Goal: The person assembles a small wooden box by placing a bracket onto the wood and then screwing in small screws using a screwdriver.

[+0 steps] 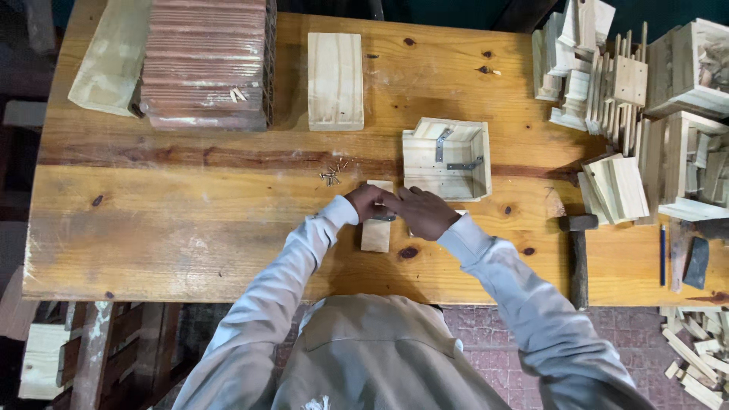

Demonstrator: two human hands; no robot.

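Observation:
Both hands meet over a small pale wood piece point(376, 235) lying on the wooden workbench point(190, 220). My left hand point(366, 201) has its fingers closed on the piece's upper part. My right hand point(425, 212) presses beside it, fingers curled toward a small dark metal part on the wood; what it pinches is hidden. Just beyond the hands sits an open wooden box point(446, 158) with metal brackets inside. A small heap of nails point(332, 175) lies left of the box.
A hammer point(579, 250) lies at the right near the front edge. A pale board point(335, 80) and a ribbed reddish block point(205, 61) sit at the back. Stacks of wooden parts and boxes point(645, 99) crowd the right side. A pencil point(662, 254) lies nearby.

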